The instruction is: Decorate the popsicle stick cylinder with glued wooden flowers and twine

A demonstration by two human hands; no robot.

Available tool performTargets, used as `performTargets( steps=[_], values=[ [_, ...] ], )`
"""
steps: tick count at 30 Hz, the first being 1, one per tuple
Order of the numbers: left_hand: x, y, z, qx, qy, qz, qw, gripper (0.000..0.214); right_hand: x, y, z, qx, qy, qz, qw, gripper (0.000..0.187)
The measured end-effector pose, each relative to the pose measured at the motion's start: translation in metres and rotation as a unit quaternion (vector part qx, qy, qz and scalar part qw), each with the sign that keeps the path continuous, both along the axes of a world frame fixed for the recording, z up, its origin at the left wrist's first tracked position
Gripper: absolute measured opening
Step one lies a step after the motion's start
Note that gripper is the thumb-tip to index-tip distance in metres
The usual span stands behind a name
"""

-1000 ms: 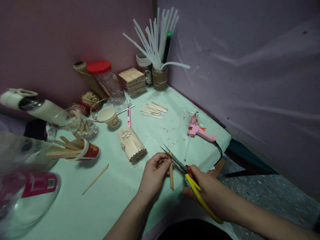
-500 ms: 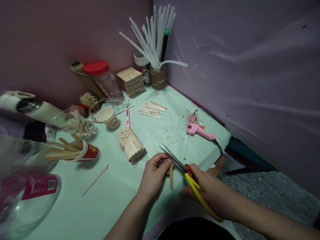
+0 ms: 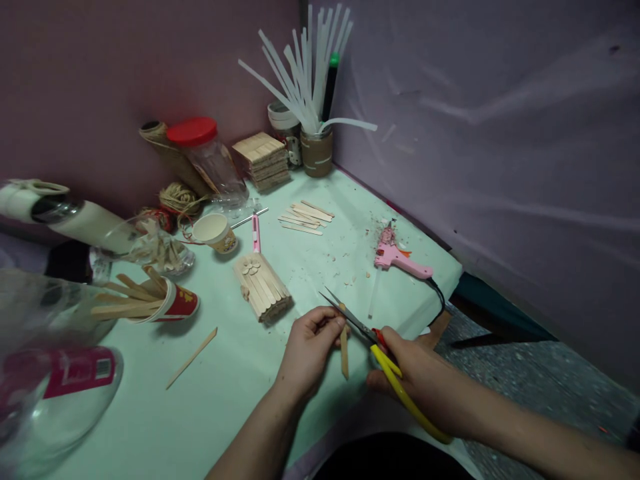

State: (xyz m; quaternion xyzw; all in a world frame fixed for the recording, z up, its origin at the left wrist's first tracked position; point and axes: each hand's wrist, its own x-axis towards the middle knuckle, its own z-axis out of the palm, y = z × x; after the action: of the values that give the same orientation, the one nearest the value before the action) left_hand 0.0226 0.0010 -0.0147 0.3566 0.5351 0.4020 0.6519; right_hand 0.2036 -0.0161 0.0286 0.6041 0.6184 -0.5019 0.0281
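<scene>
Left hand point(image 3: 313, 341): fingers pinch a stick point(image 3: 345, 357), near end poking out rightward.
Right hand point(image 3: 417, 367): clasping scissors point(image 3: 384, 361), blades at stick's far end.

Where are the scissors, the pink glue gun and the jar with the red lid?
Scissors point(image 3: 385, 363): head view, on the yellow handle.
Pink glue gun point(image 3: 396, 259): head view, on its body.
Jar point(image 3: 216, 163): head view, on its clear wall.

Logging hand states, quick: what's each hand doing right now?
Left hand: closed, pinching a wooden stick.
Right hand: closed on the handles of the scissors.
</scene>
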Motion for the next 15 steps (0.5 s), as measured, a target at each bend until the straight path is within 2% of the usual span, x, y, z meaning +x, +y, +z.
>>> performTargets(
  steps=[15],
  values=[
    [0.0036,0.0043,0.0011,-0.055,-0.020,-0.010,0.998,0.023,0.0013,0.0004,-0.0105,-0.027,0.035,-0.046,0.998,0.025]
  ],
)
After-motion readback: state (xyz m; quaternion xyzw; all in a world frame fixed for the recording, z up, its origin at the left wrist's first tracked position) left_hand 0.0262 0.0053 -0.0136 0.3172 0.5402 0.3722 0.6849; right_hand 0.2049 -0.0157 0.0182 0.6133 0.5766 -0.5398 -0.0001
